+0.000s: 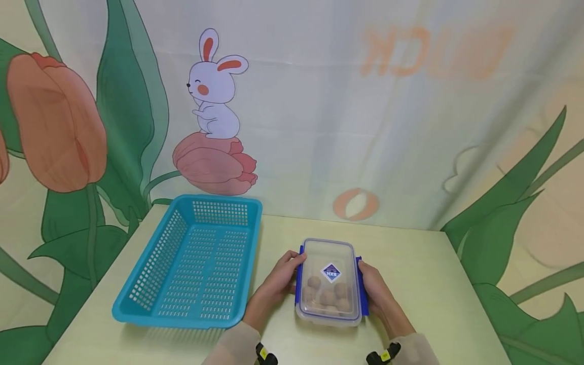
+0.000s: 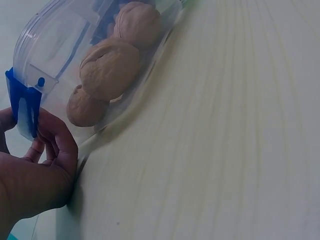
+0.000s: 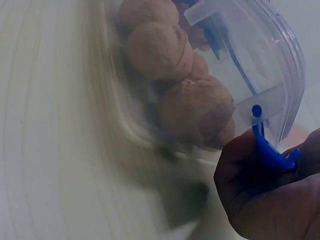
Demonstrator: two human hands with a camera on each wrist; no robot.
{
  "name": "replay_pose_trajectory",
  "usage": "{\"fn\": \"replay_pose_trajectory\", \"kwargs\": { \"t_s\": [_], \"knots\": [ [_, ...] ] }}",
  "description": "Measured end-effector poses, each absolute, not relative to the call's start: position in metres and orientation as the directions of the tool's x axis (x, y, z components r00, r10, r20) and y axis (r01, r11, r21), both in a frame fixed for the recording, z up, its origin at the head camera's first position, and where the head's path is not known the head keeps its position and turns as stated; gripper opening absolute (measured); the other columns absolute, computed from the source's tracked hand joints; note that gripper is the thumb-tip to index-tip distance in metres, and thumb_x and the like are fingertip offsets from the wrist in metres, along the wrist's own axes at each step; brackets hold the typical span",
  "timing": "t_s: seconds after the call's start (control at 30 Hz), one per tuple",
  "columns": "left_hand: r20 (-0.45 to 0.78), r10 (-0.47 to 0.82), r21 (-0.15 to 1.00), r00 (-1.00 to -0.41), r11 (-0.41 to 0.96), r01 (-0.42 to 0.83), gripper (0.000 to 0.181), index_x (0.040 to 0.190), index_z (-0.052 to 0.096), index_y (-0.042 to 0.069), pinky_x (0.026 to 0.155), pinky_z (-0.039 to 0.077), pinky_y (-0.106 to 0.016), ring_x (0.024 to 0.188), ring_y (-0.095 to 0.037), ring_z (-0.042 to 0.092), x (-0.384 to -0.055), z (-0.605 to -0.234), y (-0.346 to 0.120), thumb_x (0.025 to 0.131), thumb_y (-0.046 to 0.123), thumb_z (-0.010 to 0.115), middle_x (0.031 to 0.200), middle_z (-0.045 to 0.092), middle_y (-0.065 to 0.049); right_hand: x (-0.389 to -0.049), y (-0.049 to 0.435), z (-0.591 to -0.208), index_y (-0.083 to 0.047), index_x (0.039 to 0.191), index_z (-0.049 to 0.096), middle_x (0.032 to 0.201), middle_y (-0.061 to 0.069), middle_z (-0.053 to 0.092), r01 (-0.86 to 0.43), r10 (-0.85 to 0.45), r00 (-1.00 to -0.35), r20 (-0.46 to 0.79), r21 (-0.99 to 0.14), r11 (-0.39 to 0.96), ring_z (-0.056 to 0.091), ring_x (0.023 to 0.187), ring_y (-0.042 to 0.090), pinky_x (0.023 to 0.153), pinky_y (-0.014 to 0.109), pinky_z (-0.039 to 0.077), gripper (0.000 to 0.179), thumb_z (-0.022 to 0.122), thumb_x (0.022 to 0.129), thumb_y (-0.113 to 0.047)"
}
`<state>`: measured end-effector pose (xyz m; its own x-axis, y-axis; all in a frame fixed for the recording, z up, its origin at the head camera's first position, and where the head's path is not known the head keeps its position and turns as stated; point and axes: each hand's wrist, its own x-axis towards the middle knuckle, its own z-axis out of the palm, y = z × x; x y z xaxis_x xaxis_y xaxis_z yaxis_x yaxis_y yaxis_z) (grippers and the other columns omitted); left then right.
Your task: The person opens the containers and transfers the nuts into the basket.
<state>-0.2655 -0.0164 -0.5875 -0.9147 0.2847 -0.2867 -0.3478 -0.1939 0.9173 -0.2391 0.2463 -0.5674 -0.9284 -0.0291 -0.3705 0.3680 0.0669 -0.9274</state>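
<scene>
A clear lidded food container (image 1: 321,319) with a blue-edged lid and blue side latches stands on the table. Several walnuts (image 1: 327,297) lie inside, gathered toward its near end. At the left side my left hand (image 1: 282,276) pinches a blue latch (image 2: 26,100) between thumb and curled fingers. Opposite it, my right hand (image 1: 378,289) grips the other latch (image 3: 272,155), which juts outward from the wall. Through the clear plastic, walnuts (image 2: 110,69) show close up in the left wrist view. The undersides of both hands are hidden in the head view.
A blue perforated plastic basket (image 1: 182,320) stands to the left, close to my left forearm. The pale wood-grain table (image 1: 433,289) ends at a printed curtain (image 1: 296,126) with a rabbit and tulips behind it.
</scene>
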Motion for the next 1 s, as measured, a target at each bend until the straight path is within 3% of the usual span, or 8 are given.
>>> {"fn": "replay_pose_trajectory", "kwargs": {
  "t_s": [0.23, 0.37, 0.47, 0.63, 0.83, 1.0],
  "knots": [
    [-0.286, 0.269, 0.921, -0.920, -0.187, -0.341, 0.041, 0.118, 0.054, 0.012, 0.057, 0.060, -0.032, 0.082, -0.018, 0.066, -0.265, -0.588, -0.017, 0.104, 0.049, 0.064, 0.102, 0.068, -0.008, -0.239, 0.247, -0.563, 0.003, 0.160, 0.037, 0.150, 0.025, 0.050, 0.361, 0.000, -0.931, -0.364, -0.923, 0.133, 0.053, 0.128, 0.031, 0.106, 0.050, 0.048, 0.061, 0.026, 0.117, -0.040],
    [-0.284, 0.266, 0.923, -0.921, -0.184, -0.337, 0.042, 0.118, 0.054, 0.011, 0.056, 0.060, -0.032, 0.081, -0.018, 0.066, -0.264, -0.589, -0.017, 0.104, 0.049, 0.064, 0.100, 0.068, -0.008, -0.238, 0.247, -0.558, 0.005, 0.146, 0.050, 0.120, 0.021, 0.063, 0.356, 0.074, -0.934, -0.349, -0.900, 0.252, 0.063, 0.103, 0.026, 0.084, 0.041, 0.058, 0.070, 0.031, 0.114, -0.054],
    [-0.277, 0.266, 0.926, -0.923, -0.183, -0.331, 0.043, 0.119, 0.055, 0.011, 0.056, 0.060, -0.031, 0.081, -0.018, 0.066, -0.265, -0.590, -0.017, 0.104, 0.050, 0.065, 0.101, 0.069, -0.008, -0.236, 0.246, -0.556, 0.004, 0.134, 0.056, 0.103, 0.015, 0.064, 0.349, 0.103, -0.937, -0.334, -0.877, 0.331, 0.063, 0.085, 0.024, 0.067, 0.036, 0.056, 0.081, 0.039, 0.106, -0.070],
    [-0.266, 0.262, 0.930, -0.928, -0.185, -0.318, 0.044, 0.118, 0.055, 0.010, 0.056, 0.059, -0.030, 0.081, -0.018, 0.067, -0.266, -0.589, -0.019, 0.104, 0.050, 0.065, 0.104, 0.070, -0.010, -0.234, 0.244, -0.555, 0.004, 0.136, 0.055, 0.111, 0.017, 0.066, 0.303, 0.033, -0.947, -0.319, -0.857, 0.418, 0.066, 0.087, 0.025, 0.065, 0.039, 0.059, 0.096, 0.053, 0.093, -0.082],
    [-0.259, 0.284, 0.933, -0.923, -0.176, -0.316, 0.041, 0.118, 0.055, 0.011, 0.058, 0.061, -0.031, 0.081, -0.019, 0.068, -0.265, -0.588, -0.017, 0.105, 0.049, 0.063, 0.108, 0.071, -0.015, -0.231, 0.245, -0.561, 0.002, 0.132, 0.056, 0.109, 0.015, 0.065, 0.302, 0.008, -0.947, -0.322, -0.879, 0.370, 0.064, 0.086, 0.024, 0.065, 0.040, 0.059, 0.083, 0.061, 0.095, -0.073],
    [-0.260, 0.279, 0.930, -0.924, -0.184, -0.317, 0.044, 0.120, 0.055, 0.006, 0.056, 0.060, -0.031, 0.080, -0.019, 0.066, -0.266, -0.587, -0.015, 0.106, 0.047, 0.062, 0.108, 0.069, -0.016, -0.230, 0.244, -0.561, 0.002, 0.132, 0.056, 0.112, 0.016, 0.064, 0.293, 0.017, -0.951, -0.309, -0.883, 0.366, 0.063, 0.090, 0.025, 0.066, 0.040, 0.059, 0.086, 0.061, 0.094, -0.074]
  ]
}}
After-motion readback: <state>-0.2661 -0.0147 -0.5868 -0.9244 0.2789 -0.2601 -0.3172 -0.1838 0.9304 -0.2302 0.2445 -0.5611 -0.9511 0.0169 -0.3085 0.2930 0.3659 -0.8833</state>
